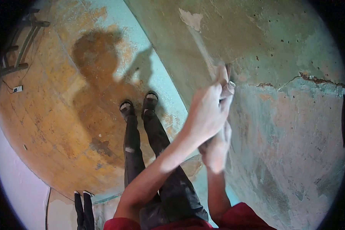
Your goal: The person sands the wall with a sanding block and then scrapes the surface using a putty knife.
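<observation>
My left hand (207,109) is closed in front of the worn wall (257,126). A narrow dark edge (229,70) shows at its fingertips, but I cannot make out the object it belongs to. Just below, my right hand (217,151) is closed too, close against the underside of the left one. What lies between its fingers is hidden and partly blurred. A pale streak (201,46) runs down the wall to the left fingertips, under a bare light patch (191,20). To the right, a ragged crack (318,79) crosses the wall.
My feet (138,105) in dark sandals stand on the stained orange floor (46,126). A wooden rack-like thing (21,46) and a white socket block (17,89) with a cable are at the left. Another person's dark-clothed legs (84,209) show at the lower left.
</observation>
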Demonstrator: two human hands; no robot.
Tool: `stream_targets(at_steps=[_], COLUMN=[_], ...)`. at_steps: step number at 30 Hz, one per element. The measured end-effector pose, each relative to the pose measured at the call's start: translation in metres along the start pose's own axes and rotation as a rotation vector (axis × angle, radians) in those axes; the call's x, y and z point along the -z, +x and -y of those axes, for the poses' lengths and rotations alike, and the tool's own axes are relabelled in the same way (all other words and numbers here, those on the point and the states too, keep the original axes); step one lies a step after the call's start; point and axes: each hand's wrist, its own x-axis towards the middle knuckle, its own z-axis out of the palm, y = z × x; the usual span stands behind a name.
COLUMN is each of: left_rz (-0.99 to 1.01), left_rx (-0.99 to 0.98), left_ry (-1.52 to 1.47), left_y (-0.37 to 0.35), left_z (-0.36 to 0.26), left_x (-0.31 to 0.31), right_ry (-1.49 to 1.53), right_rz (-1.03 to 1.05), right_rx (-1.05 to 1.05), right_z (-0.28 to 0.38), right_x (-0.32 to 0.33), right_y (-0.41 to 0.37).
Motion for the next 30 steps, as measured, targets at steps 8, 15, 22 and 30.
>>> stream_targets(at_steps=[8,15,22,30], left_rz=[0.028,-0.027,-0.057,-0.047], left_rx=[0.014,-0.054,-0.128,-0.094], left_ry=[0.03,0.024,-0.076,0.003], left_y=[-0.011,-0.013,-0.015,-0.018], left_z=[0.017,0.024,0.032,0.042], left_x=[-0.003,-0.015,-0.022,-0.028], right_ry=[-0.025,-0.002,0.054,-0.103], right_rz=[0.017,0.083,0.017,-0.015], right_rx=[0.11,0.18,0.272,0.339], right_z=[-0.031,-0.03,-0.039,-0.053], right_x=[0.005,0.013,0.008,0.006], right_y=[0.0,0.002,-0.001,0.006])
